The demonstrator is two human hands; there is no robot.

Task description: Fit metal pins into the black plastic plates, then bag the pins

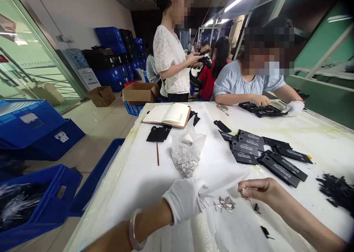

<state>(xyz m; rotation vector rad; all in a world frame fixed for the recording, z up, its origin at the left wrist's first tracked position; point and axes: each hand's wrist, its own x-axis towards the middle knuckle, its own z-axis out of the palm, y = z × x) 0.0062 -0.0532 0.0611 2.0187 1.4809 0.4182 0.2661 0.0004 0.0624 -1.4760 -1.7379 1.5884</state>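
My left hand (186, 199), in a white glove, reaches over the table with thumb and fingers apart. Its fingertips are beside a small heap of loose silver metal pins (226, 203). My right hand (261, 190) is bare, its thumb and fingers pinched on a thin metal pin (251, 201). Just below those fingertips is a small black part (257, 208); I cannot tell whether the pin touches it. Another small black part (265, 231) with a pin sticking out lies nearer to me. Beyond my left hand stands an open clear plastic bag (188, 154) full of pins.
Flat black printed panels (246, 148) lie across the table's middle, with a black pile of small parts (336, 189) at right. An open notebook (167, 114) lies at the far left. A co-worker (249, 82) sits opposite; another person (171, 60) stands. Blue crates (38, 200) flank the table.
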